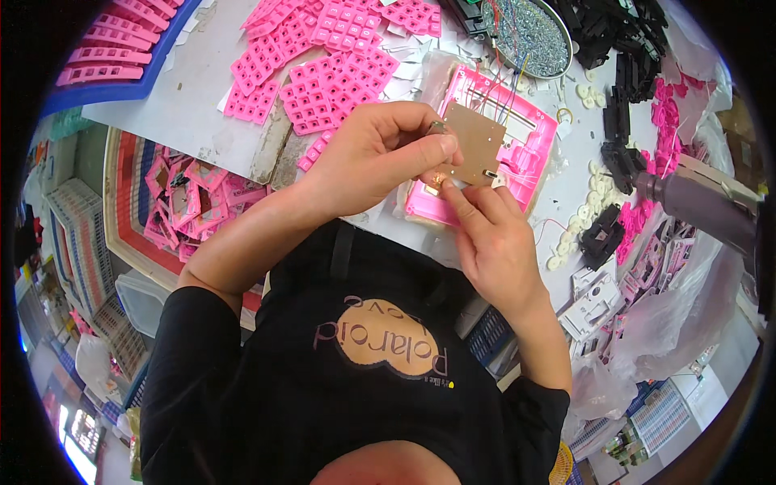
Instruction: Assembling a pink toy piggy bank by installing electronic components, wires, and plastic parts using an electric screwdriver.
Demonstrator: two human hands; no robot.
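Observation:
A pink plastic housing (pixel 543 137) lies open on the table in front of me, with a brown circuit board (pixel 477 137) over its middle. Thin red, blue and dark wires run from the board toward the far side. My left hand (pixel 380 158) is closed above the board's left edge, its thumb and index finger pinching a small metal piece (pixel 437 127). At the near left corner of the board, my right hand (pixel 497 242) has its bent index fingertip on a small coppery piece (pixel 439 179). Its other fingers curl over the housing's near edge.
Pink keypads (pixel 331 81) are heaped at the far left. A round metal tray of screws (pixel 529 36) stands beyond the housing. White plastic wheels (pixel 594 198) and black parts (pixel 618 121) lie to the right, near a grey tubular arm (pixel 703 206). A bin (pixel 121 190) holds pink parts.

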